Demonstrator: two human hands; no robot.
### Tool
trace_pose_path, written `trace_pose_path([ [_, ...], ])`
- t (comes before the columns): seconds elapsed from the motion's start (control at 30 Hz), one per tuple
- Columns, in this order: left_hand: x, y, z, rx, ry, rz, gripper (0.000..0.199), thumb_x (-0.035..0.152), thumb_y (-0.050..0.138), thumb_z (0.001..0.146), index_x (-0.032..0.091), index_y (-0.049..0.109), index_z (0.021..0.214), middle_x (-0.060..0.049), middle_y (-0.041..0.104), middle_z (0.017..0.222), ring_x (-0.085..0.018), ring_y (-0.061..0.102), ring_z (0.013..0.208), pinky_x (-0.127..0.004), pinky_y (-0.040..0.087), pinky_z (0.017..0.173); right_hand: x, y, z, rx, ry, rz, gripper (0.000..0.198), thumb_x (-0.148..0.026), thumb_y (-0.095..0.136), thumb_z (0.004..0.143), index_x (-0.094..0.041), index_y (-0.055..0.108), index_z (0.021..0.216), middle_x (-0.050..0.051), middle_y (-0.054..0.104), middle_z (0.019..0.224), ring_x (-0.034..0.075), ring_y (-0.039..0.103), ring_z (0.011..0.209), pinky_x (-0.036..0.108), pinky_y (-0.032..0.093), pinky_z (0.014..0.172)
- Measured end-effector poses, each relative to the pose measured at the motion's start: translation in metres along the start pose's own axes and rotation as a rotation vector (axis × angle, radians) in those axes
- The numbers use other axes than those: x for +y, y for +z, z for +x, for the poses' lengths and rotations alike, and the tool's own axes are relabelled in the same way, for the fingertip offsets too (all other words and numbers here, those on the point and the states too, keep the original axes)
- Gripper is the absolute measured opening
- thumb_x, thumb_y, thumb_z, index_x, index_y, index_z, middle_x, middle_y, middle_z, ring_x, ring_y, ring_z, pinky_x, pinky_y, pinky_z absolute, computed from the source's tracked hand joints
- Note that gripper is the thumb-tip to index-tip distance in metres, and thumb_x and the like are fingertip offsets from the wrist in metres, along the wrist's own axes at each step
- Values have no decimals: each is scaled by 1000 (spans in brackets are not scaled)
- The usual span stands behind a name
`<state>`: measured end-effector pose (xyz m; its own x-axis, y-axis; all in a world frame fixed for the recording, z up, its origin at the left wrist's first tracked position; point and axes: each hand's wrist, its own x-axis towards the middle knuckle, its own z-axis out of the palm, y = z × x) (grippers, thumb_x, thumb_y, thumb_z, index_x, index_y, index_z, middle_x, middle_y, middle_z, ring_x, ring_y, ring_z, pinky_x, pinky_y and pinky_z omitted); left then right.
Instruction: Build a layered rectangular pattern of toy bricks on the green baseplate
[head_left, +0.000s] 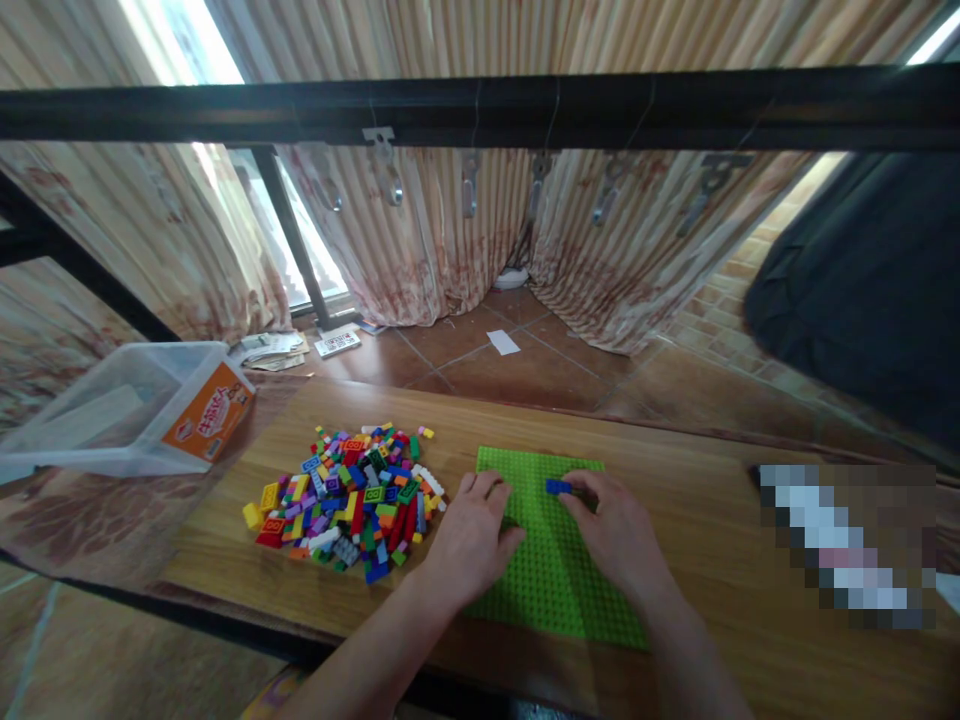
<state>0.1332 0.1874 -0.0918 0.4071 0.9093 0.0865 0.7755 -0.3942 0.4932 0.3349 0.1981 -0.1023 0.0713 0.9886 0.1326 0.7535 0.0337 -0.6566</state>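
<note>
In the head view, the right hand (616, 522) pinches a blue brick (557, 487) between thumb and fingertips, over the far part of the green plate (544, 590). The left hand (471, 532), loosely curled with thumb apart, sits at the plate's left edge, between brick and pile (360, 505).

Right hand (604, 520)'s got a blue brick (557, 487) pinched over the green baseplate (544, 575)'s far half, left hand (466, 535)'s kinda loose over its left edge, messy brick pile (352, 500) further left.
</note>
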Motion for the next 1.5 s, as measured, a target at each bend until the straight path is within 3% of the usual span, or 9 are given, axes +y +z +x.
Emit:
trace_pose_path([
  [0.17, -3, 1, 0, 8, -10, -69, 51, 23, 71, 77, 11, 55, 124, -12, 56, 127, -28, 47, 119, -44, 42, 107, -9, 10, -5, 49, -70, 70, 21, -35, 57, 85, -23, 70, 96, 7, 69, 100, 23, 62, 97, 41, 47, 89],
  [0.4, -4, 3, -1, 11, -43, -92, 57, 24, 73, 72, 15, 52, 124, -11, 58, 121, -29, 51, 115, -47, 44, 102, -17, 28, -10, 75, -110, -63, 16, -30, 65, 82, -27, 75, 94, 7, 66, 104, 26, 57, 100, 44, 45, 90],
  [0.6, -7, 5, 0, -5, -72, -116, 70, 24, 72, 71, 12, 42, 134, -13, 57, 123, -31, 50, 118, -47, 43, 103, -18, 31, -12, 92, -142, -129, 16, -30, 64, 83, -30, 76, 93, 7, 64, 106, 27, 56, 102, 46, 44, 89],
  [1.0, -10, -3, -1, -9, -5, -114, 58, 23, 72, 73, 16, 51, 126, -10, 59, 121, -29, 51, 116, -47, 44, 103, -20, 32, -11, 67, -139, -160, 17, -31, 62, 85, -32, 77, 93, 7, 63, 108, 27, 55, 103, 46, 43, 88],
  [1.17, -11, -4, -4, -26, 68, -80, 56, 25, 70, 77, 19, 54, 130, -8, 58, 122, -27, 50, 115, -45, 44, 103, -20, 32, -10, 72, -131, -152, 16, -32, 63, 84, -32, 77, 92, 7, 63, 109, 28, 54, 102, 46, 42, 87],
  [1.5, -8, -7, -6, -88, 56, -46, 56, 25, 65, 81, 17, 53, 135, -11, 53, 127, -28, 47, 118, -46, 45, 105, -15, 31, -9, 37, -133, -105, 19, -32, 60, 84, -28, 77, 94, 8, 64, 107, 27, 55, 102, 45, 43, 88],
])
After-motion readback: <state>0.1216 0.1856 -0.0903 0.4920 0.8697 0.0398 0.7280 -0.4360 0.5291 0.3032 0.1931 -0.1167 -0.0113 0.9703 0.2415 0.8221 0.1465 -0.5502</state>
